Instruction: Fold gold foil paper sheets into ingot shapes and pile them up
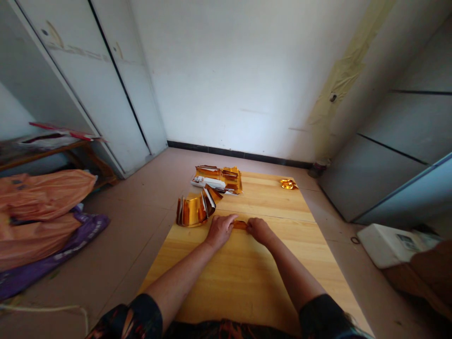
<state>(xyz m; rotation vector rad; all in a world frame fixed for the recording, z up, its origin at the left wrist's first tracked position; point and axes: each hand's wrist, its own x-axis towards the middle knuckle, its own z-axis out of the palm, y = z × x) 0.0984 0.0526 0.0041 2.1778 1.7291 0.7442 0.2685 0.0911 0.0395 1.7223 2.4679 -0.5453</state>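
Note:
Between my two hands a small gold-orange foil strip (240, 225) lies low over the wooden table (243, 268). My left hand (221, 230) is closed on its left end, and the fingers of my right hand (260, 230) are closed on its right end. Just beyond my left hand stands a curved stack of gold foil sheets (192, 210) with white paper between them. Farther back lies another gold foil bundle (231, 179) with white pieces. A small crumpled gold foil piece (288, 184) rests at the table's far right corner.
Orange bags (45, 193) and a purple bag (84, 235) lie at the left, near a wooden bench (102, 172). Grey cabinets (102, 84) stand behind them. At the right are a white foam box (384, 245) and a large grey cabinet-like unit (374, 165).

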